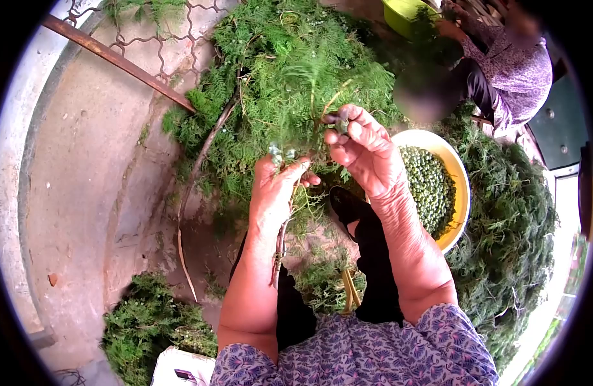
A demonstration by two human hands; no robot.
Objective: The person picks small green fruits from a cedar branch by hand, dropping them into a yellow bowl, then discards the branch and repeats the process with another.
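Observation:
My left hand (277, 183) is closed around a thin evergreen branch (280, 248), whose bare stem hangs down along my forearm. Pale blue-green berries (280, 154) show at the top of that hand, by the thumb and forefinger. To its right, slightly higher, my right hand (370, 151) has its thumb and fingertips pinched together on small green berries (342, 127). A blurred green sprig rises behind the fingertips. Just right of my right wrist stands a yellow basin (462, 193) holding many small round green berries (428, 190).
A large heap of cut evergreen branches (264, 83) lies ahead, another heap (502, 244) at right. A smaller pile (148, 321) sits lower left. A long bare stick (203, 154) and rusty metal bar (123, 61) lie left. Another person (515, 71) sits upper right near a yellow-green basin (402, 19).

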